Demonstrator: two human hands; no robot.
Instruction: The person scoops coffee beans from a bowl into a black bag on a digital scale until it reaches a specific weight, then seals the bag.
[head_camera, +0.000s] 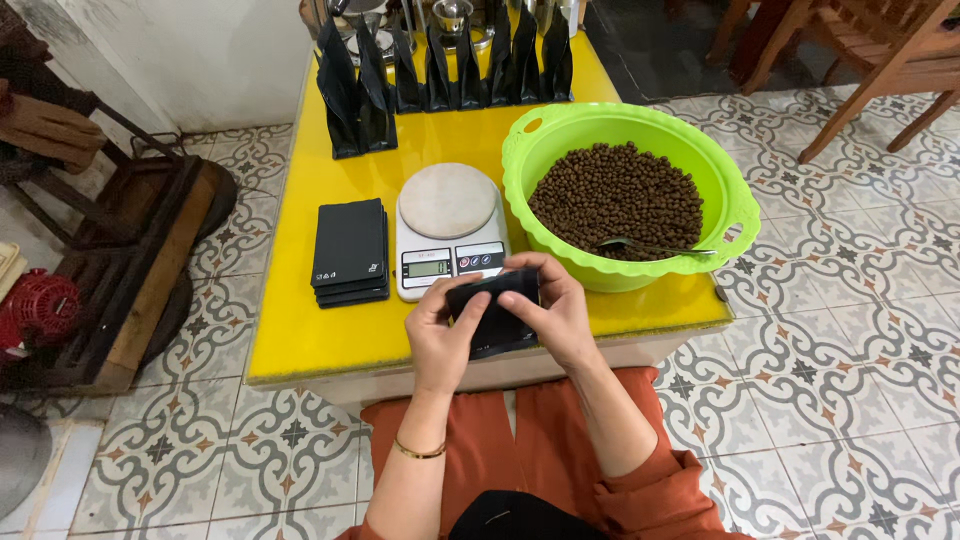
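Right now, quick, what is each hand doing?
Left hand: closed on the black pouch, gripping its left side.
Right hand: closed on the same black pouch, fingers over its top right edge.

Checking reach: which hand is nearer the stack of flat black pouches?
Left hand, just right of the stack of flat black pouches; right hand is farther right, below the green bowl.

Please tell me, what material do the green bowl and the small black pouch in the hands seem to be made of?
The green bowl looks like moulded plastic: glossy, even lime colour, with handle slots cut in the rim. The black pouch, held by the left hand and the right hand, seems to be matte plastic or foil film, since it bends thinly.
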